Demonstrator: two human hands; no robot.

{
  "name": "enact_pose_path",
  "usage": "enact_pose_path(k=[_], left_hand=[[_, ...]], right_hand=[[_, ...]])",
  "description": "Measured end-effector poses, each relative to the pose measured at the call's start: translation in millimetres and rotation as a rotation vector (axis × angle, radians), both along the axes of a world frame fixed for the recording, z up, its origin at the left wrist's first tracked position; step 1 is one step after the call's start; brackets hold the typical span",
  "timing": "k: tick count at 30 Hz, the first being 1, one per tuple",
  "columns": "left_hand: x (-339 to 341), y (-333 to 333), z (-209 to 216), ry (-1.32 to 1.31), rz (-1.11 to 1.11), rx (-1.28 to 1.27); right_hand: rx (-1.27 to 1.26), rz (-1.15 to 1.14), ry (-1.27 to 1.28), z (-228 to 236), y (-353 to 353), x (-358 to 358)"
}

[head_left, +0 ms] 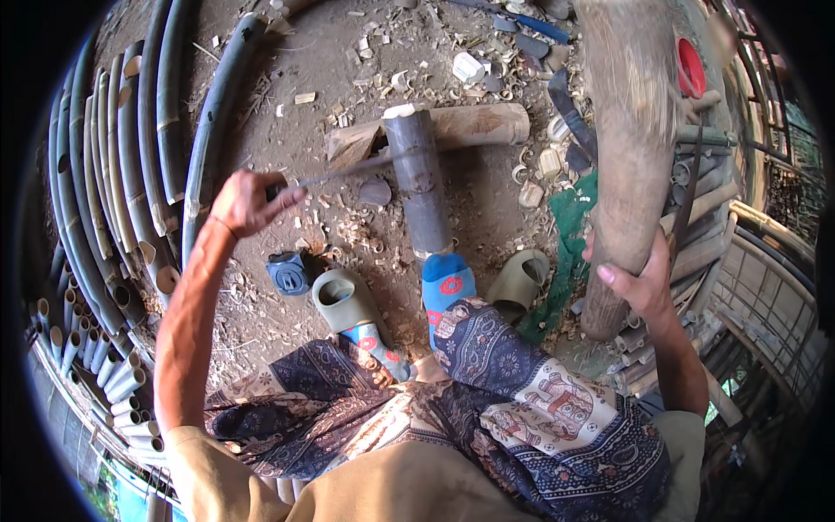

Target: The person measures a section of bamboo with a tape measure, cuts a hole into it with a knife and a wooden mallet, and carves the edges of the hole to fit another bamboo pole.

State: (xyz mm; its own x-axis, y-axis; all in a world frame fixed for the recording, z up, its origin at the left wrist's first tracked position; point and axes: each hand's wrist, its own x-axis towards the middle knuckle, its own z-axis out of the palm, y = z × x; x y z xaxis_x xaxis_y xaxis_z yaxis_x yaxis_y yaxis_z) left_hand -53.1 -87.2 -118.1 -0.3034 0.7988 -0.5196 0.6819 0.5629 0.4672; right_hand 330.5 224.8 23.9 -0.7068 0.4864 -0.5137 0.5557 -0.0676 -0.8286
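My left hand (pixel 250 205) is closed round the dark handle of a long-bladed knife (pixel 348 169). Its thin blade reaches right and lies across a dark grey bamboo section (pixel 420 196). That section's far end rests on a brown wooden log (pixel 487 123) lying crosswise, and its near end meets my blue sock (pixel 450 283). My right hand (pixel 639 283) grips the near part of a thick wooden club (pixel 628 113), which is raised large on the right and slightly blurred. The thumb shows on the club; the other fingers are mostly hidden behind it.
Long bamboo poles (pixel 130 130) line the left side, with cut bamboo tubes (pixel 122 383) below them. Green clogs (pixel 344 296) and a blue tape measure (pixel 288 273) lie near my feet. A curved blade (pixel 570 109), green netting (pixel 570 235) and a red bowl (pixel 690 68) are at right.
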Motion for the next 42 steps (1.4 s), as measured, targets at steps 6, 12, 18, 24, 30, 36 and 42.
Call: enact_pose_path(k=[6, 12, 18, 24, 30, 36, 42], left_hand=[[-23, 29, 17, 0.021, -0.079, -0.095], [-25, 30, 14, -0.010, -0.116, -0.112], [-21, 26, 3, -0.029, -0.077, -0.112], [-21, 26, 0, -0.048, -0.083, -0.195], [-22, 32, -2, -0.069, -0.069, -0.223], [-24, 20, -6, -0.123, -0.062, -0.269], [-22, 42, -7, -0.176, -0.086, -0.275]], right_hand=[[-0.055, 0.003, 0.033, 8, -2, -32], [0.031, 0.044, 0.097, 17, -9, -63], [0.618, 0.369, 0.168, -41, -35, -91], [0.574, 0.292, 0.259, -8, -8, -128], [0.646, 0.419, 0.050, -47, -30, -94], [0.585, 0.245, 0.331, -5, 10, -139], [0.520, 0.414, 0.041, -61, -24, -95]])
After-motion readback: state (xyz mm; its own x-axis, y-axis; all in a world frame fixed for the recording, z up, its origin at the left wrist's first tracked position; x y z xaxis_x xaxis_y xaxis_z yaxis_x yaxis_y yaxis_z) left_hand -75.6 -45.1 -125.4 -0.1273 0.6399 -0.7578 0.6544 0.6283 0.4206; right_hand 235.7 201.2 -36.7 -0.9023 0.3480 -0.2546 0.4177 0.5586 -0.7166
